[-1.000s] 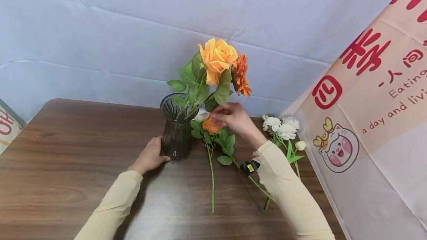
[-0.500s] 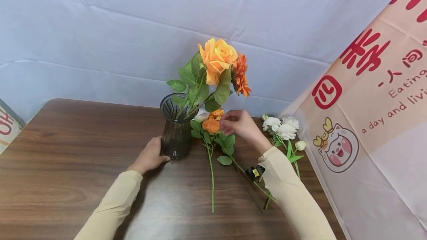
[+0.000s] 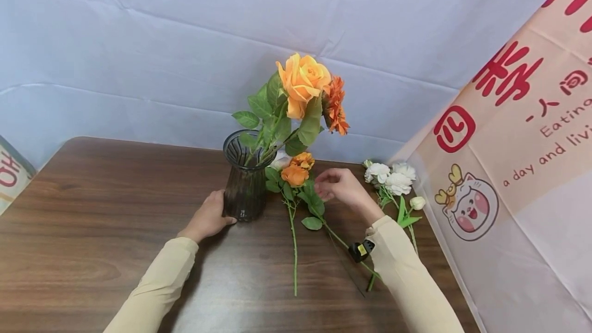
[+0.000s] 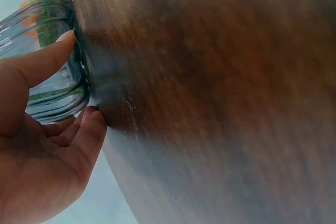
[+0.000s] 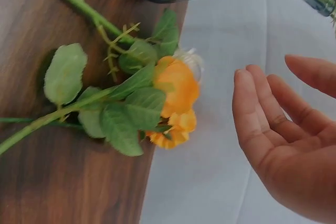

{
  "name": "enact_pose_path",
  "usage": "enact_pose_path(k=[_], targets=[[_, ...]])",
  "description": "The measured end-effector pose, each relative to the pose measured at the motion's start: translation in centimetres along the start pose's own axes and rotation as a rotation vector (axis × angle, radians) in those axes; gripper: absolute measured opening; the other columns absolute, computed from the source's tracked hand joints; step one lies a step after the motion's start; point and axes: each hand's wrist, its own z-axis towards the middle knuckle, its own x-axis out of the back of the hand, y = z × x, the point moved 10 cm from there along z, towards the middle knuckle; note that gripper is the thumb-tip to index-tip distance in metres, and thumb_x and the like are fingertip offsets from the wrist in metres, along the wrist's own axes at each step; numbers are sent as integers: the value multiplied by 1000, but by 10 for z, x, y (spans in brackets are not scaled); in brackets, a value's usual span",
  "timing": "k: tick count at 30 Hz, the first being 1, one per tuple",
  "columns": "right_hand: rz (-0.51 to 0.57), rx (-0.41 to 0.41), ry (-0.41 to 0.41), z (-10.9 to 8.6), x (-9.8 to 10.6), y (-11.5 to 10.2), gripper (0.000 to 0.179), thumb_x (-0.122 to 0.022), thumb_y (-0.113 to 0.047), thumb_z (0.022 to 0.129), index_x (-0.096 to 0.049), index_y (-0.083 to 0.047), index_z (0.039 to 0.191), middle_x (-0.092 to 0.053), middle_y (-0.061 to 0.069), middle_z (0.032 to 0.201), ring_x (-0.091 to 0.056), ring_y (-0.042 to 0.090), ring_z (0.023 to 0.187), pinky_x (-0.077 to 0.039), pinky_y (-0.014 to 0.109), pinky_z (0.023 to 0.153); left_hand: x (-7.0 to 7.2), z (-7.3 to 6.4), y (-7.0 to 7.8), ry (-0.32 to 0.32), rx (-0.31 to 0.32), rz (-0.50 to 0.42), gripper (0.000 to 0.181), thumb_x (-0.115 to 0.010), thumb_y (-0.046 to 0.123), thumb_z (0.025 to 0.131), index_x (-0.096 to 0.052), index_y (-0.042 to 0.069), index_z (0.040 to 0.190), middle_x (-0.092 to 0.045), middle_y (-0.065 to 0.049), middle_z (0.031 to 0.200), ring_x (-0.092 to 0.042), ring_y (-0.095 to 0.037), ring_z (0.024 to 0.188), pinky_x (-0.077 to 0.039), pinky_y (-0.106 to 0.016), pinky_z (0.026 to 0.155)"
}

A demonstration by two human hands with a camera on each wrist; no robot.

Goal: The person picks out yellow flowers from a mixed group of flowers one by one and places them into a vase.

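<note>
A dark ribbed glass vase [image 3: 245, 194] stands upright on the table. My left hand [image 3: 208, 217] grips it low down; in the left wrist view the thumb [image 4: 50, 59] lies on one side of the glass and the fingers on the other. A large orange rose [image 3: 302, 84] and a darker orange-red flower [image 3: 336, 104] lean to the right out of the vase. My right hand [image 3: 342, 189] holds nothing, its fingers loosely bent. Beside it lie orange flowers [image 3: 296, 173] with green leaves and stems, apart from the hand in the right wrist view [image 5: 283, 135].
White flowers [image 3: 393, 176] and a white tulip bud [image 3: 417, 202] lie at the table's right side. A pale cloth [image 3: 139, 55] hangs behind the brown wooden table [image 3: 92, 230]. On the right hangs a printed banner [image 3: 518, 117]. Part of a white bloom [image 5: 191, 64] shows behind the orange flowers.
My right hand has moved from the orange flowers on the table, to the right and nearer to me, uncovering them. My left hand and the vase have stayed in place.
</note>
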Motion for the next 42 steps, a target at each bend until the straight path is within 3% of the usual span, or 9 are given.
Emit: enact_pose_path(k=[9, 16, 22, 31, 42], targets=[[-13, -78, -23, -3, 3, 32, 21, -55, 5, 83, -56, 14, 102, -61, 22, 86, -61, 33, 75, -52, 48, 72, 0, 0, 0, -13, 10, -2, 74, -72, 15, 78, -30, -18, 129, -38, -33, 125, -36, -44, 119, -32, -53, 98], [-68, -118, -58, -6, 4, 51, 14, -54, 2, 84, -58, 11, 95, -62, 14, 83, -59, 21, 70, -52, 45, 71, -1, -1, 0, -20, 8, 0, 74, -72, 16, 78, -30, -18, 129, -38, -33, 125, -36, -44, 118, -32, -53, 97], [-104, -145, -85, -8, 4, 68, 15, -56, 1, 83, -58, 11, 94, -63, 15, 82, -57, 20, 69, -53, 43, 68, 0, -1, 0, -14, 3, -4, 74, -72, 15, 77, -31, -18, 129, -38, -33, 125, -36, -44, 118, -33, -53, 97], [-179, -178, -119, -12, -1, 92, 13, -61, 0, 80, -60, 8, 90, -58, 3, 70, -54, 17, 64, -53, 42, 64, 0, 0, 0, -3, -10, 3, 74, -73, 15, 77, -31, -18, 128, -39, -33, 123, -37, -44, 117, -33, -52, 97], [-197, -217, -105, -18, -5, 108, 14, -66, 0, 76, -59, 7, 86, -52, 2, 62, -51, 15, 58, -51, 35, 55, -1, -1, 0, -13, 7, -6, 74, -73, 16, 77, -31, -17, 128, -38, -33, 124, -36, -44, 118, -33, -53, 97]])
